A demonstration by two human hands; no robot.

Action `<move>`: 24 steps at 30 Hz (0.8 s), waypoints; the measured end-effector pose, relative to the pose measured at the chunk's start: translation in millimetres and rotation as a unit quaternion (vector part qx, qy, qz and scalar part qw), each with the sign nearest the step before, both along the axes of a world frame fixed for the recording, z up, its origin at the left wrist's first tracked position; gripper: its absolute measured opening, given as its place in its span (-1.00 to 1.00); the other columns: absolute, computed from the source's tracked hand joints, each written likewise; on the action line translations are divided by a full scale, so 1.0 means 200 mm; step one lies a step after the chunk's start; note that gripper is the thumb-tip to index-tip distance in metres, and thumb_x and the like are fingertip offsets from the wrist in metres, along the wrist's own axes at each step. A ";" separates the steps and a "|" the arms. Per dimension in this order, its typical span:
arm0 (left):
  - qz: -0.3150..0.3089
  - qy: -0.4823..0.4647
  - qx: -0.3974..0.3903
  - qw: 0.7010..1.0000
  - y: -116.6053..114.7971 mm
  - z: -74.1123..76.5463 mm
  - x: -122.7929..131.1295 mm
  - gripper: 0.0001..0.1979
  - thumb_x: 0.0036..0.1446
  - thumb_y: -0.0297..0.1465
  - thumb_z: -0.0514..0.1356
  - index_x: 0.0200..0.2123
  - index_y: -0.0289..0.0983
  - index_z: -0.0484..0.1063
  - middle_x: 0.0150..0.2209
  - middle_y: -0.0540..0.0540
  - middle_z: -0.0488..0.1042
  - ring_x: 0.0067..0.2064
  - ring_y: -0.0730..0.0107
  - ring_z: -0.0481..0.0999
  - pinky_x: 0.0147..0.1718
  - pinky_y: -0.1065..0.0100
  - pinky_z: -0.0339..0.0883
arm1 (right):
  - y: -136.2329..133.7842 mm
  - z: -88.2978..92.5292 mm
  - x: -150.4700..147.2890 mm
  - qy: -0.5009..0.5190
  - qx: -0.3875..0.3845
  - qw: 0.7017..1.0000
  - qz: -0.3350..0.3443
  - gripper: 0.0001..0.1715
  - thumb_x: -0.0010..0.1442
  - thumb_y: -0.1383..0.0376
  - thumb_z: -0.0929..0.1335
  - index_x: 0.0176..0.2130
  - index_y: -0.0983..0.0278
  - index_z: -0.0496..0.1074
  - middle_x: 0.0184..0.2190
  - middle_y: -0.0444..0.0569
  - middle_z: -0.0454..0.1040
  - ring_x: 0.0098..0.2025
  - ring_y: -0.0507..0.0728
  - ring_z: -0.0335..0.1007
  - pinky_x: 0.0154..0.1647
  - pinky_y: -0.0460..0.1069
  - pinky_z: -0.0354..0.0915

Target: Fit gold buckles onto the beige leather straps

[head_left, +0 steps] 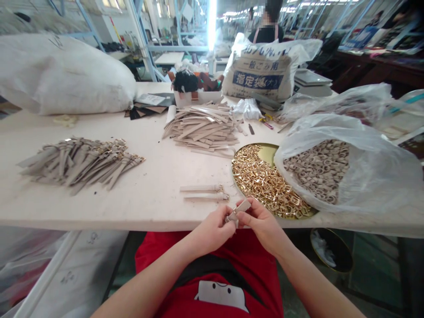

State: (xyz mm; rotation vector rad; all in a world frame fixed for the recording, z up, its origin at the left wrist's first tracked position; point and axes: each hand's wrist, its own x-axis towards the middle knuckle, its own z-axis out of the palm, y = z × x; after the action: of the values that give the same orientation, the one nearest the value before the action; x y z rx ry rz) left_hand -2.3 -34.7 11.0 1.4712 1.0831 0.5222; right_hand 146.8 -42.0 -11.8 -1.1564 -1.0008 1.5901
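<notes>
Close together at the table's front edge, my left hand [217, 227] and my right hand [260, 221] both grip one beige strap [243, 206]. The fingers of each hand are closed on it, and they hide part of the strap and any fitting on it. Just beyond my left hand lie two finished-looking straps [202, 188] with gold buckles at their right ends. Near my right hand is a round gold tray [268, 152] heaped with small gold buckles [265, 181]. A clear plastic bag [374, 172] overlapping the tray holds many small beige loops [318, 170].
Buckled straps [82, 161] are piled at the left, and plain beige strips [205, 126] in the middle. Behind stand a white sack [66, 75], a white box [198, 98], a printed bag [258, 66] and a scale [311, 81]. A person [268, 31] is farther back.
</notes>
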 end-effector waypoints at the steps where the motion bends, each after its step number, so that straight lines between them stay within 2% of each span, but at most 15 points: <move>1: 0.008 -0.007 -0.007 1.000 -0.01 0.00 0.00 -0.94 -0.01 -0.47 0.01 -0.38 -0.30 0.20 -0.50 0.06 0.23 -0.47 0.55 0.18 -0.49 0.49 0.10 | -0.01 0.00 -0.01 -0.006 -0.001 1.000 0.016 -0.69 -0.06 0.19 0.42 -0.30 0.26 0.35 -0.49 -0.17 0.39 -0.47 0.00 0.29 -0.40 -0.07 0.25; 4: 0.010 -0.043 -0.060 0.997 -0.02 0.00 -0.01 -0.94 -0.01 -0.47 0.02 -0.39 -0.29 0.16 -0.52 0.07 0.24 -0.53 0.59 0.19 -0.54 0.50 0.10 | -0.03 0.00 -0.02 -0.027 0.009 0.999 0.033 -0.71 -0.05 0.16 0.41 -0.33 0.27 0.37 -0.45 -0.14 0.41 -0.43 0.03 0.30 -0.38 -0.06 0.25; 7: -0.004 -0.084 -0.110 0.990 -0.02 0.00 -0.02 -0.91 0.07 -0.37 0.00 -0.38 -0.28 0.13 -0.55 0.08 0.25 -0.59 0.61 0.19 -0.60 0.51 0.09 | -0.05 0.01 -0.02 -0.063 0.032 0.997 0.031 -0.75 0.00 0.15 0.38 -0.37 0.27 0.37 -0.49 -0.15 0.40 -0.45 0.03 0.28 -0.38 -0.05 0.25; 12: -0.016 -0.091 -0.122 0.988 -0.03 -0.03 -0.04 -0.73 0.12 -0.19 0.00 -0.38 -0.31 0.18 -0.58 0.09 0.24 -0.62 0.66 0.18 -0.62 0.54 0.05 | -0.08 0.00 -0.03 -0.153 0.066 0.986 -0.008 -0.67 0.10 0.07 0.28 -0.48 0.26 0.35 -0.57 -0.12 0.37 -0.49 0.05 0.27 -0.42 -0.04 0.25; 16: -0.016 -0.124 -0.133 0.983 -0.03 -0.04 -0.04 -0.74 0.11 -0.20 0.03 -0.39 -0.31 0.17 -0.56 0.09 0.26 -0.61 0.67 0.18 -0.61 0.55 0.06 | -0.08 -0.01 -0.04 -0.159 0.052 0.986 -0.027 -0.64 0.13 0.05 0.24 -0.51 0.26 0.30 -0.61 -0.14 0.34 -0.52 0.04 0.26 -0.46 -0.05 0.23; 22: -0.009 -0.114 -0.145 0.983 -0.01 -0.06 -0.03 -0.76 0.09 -0.23 0.06 -0.42 -0.30 0.17 -0.58 0.10 0.26 -0.63 0.68 0.17 -0.63 0.56 0.03 | -0.06 0.01 -0.01 -0.212 0.094 0.973 -0.002 -0.65 0.10 0.07 0.27 -0.55 0.26 0.32 -0.62 -0.14 0.33 -0.52 0.04 0.24 -0.46 -0.06 0.20; 24: -0.015 -0.113 -0.149 0.982 -0.01 -0.07 -0.03 -0.75 0.07 -0.22 0.08 -0.43 -0.29 0.16 -0.56 0.09 0.29 -0.62 0.68 0.17 -0.63 0.56 0.04 | -0.05 0.00 -0.01 -0.210 0.081 0.974 0.004 -0.62 0.10 0.04 0.27 -0.55 0.26 0.31 -0.63 -0.14 0.32 -0.54 0.03 0.24 -0.48 -0.05 0.20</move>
State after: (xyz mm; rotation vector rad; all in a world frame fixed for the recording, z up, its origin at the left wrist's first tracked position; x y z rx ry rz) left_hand -7.5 -36.0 -2.9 1.1354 0.9144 0.4707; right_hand 144.8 -52.4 -11.6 -1.4051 -1.3826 1.2646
